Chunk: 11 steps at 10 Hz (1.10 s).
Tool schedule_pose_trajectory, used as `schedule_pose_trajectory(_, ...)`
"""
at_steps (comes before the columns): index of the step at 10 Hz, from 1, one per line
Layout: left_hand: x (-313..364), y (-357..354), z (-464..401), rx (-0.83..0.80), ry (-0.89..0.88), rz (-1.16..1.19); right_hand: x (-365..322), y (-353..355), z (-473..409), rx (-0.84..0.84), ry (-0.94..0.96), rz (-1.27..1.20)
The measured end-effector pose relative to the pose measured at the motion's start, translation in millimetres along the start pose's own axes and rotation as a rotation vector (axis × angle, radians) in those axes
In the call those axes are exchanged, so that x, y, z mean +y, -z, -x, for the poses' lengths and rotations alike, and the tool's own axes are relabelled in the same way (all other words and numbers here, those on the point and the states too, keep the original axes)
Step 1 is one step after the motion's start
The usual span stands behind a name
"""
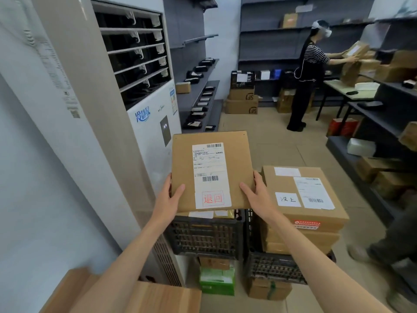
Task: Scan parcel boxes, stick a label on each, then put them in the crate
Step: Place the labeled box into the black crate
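I hold a flat brown parcel box (185, 168) level in front of me, above a black slatted crate (205, 236). A white shipping label with barcodes and a red stamp covers its top. My left hand (168, 197) grips its left near edge, thumb on top. My right hand (257, 195) grips the right near edge the same way. A second black crate (273, 267) to the right carries a stack of brown labelled boxes (304, 213). Other parcels show inside the left crate under the held box.
A tall white air conditioner (144, 105) stands close on the left. A wooden surface (140, 299) lies at the bottom. Shelves with parcels line the back and right. Another person (309, 71) handles boxes at the far table. Someone's legs (388, 249) stand at right.
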State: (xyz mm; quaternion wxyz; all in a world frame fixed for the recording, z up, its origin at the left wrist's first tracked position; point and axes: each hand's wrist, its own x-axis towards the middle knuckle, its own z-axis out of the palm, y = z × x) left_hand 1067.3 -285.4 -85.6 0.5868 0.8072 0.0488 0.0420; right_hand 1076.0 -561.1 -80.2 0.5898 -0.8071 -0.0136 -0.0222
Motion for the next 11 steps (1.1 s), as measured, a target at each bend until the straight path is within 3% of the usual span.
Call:
schedule_pose_trajectory(4, -82.4, -5.5, -117.5, -0.159, 0.240, -0.077, 67.6, -57.9, -84.1, -0.004, -0.340, 0.103)
schedule_pose_trajectory(6, -112.5, -10.1, -125.9, -0.152, 0.290, -0.100, 84.0, -67.5, -97.1, -0.008, -0.357, 0.182)
schedule_pose_trajectory(9, -112.0, -6.7, -142.9, -0.181, 0.287, -0.116, 81.5, -75.6, -107.6, 0.019, -0.354, 0.164)
schedule_pose_trajectory(11, -103.0, -2.6, -140.4, -0.184, 0.297, -0.170, 71.5, -65.5, -108.3, -0.053, -0.387, 0.135)
